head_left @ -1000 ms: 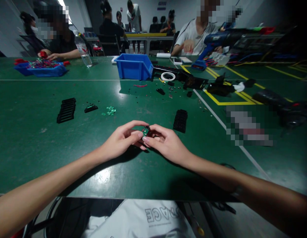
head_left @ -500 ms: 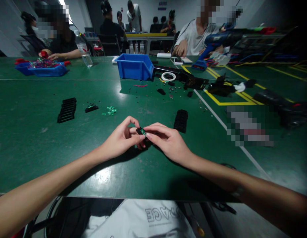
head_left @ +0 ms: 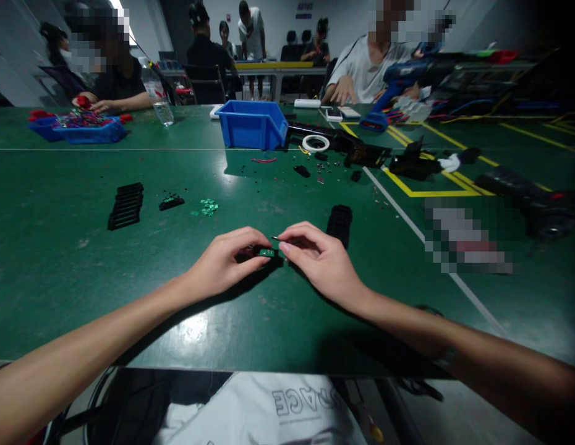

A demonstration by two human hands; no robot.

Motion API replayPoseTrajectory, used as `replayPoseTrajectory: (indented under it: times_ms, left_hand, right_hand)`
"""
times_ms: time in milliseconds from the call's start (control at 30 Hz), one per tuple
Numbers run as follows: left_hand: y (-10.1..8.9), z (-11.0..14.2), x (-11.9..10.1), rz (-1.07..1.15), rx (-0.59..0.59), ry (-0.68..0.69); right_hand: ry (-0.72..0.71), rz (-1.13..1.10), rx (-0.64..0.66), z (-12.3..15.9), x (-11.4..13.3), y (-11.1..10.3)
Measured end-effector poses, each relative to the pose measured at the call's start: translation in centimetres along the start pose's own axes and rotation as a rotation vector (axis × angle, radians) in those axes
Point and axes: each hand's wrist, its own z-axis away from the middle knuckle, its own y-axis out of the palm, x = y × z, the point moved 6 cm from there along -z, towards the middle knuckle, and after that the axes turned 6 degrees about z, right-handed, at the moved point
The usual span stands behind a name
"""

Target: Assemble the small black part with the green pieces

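My left hand (head_left: 229, 259) pinches a small black piece with a green circuit board (head_left: 267, 253) on it, low over the green table (head_left: 167, 327). Close by on the right, my right hand (head_left: 318, 259) has thumb and fingers closed on a thin dark sliver (head_left: 275, 238), too small to name; its tip points left. A pile of small green boards (head_left: 208, 207) lies up and left of my hands. Beside it is a black part (head_left: 171, 203) with tiny bits around it. A stack of black parts (head_left: 339, 225) sits just past my right hand.
Farther left lies a row of black slotted parts (head_left: 125, 206). A blue bin (head_left: 253, 125) stands ahead, with a white ring (head_left: 316, 143) and scattered screws near it. A blue power drill (head_left: 384, 102) and a water bottle (head_left: 160, 99) are farther back. Co-workers sit opposite.
The circuit-board piece has turned level and come down toward the table in my left hand. My right fingers have parted from it and now show a thin dark sliver.
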Motion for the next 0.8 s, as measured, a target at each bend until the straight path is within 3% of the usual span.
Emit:
replayPoseTrajectory:
  times_ms: [267, 800]
  left_hand:
    - [-0.3, 0.3, -1.3, -0.191, -0.053, 0.225]
    - [0.5, 0.3, -1.3, -0.266, -0.064, 0.243]
  right_hand:
    - [0.064, 0.021, 0.078, 0.1, -0.5, 0.8]
    - [0.182, -0.071, 0.086, -0.4, -1.0, 1.2]
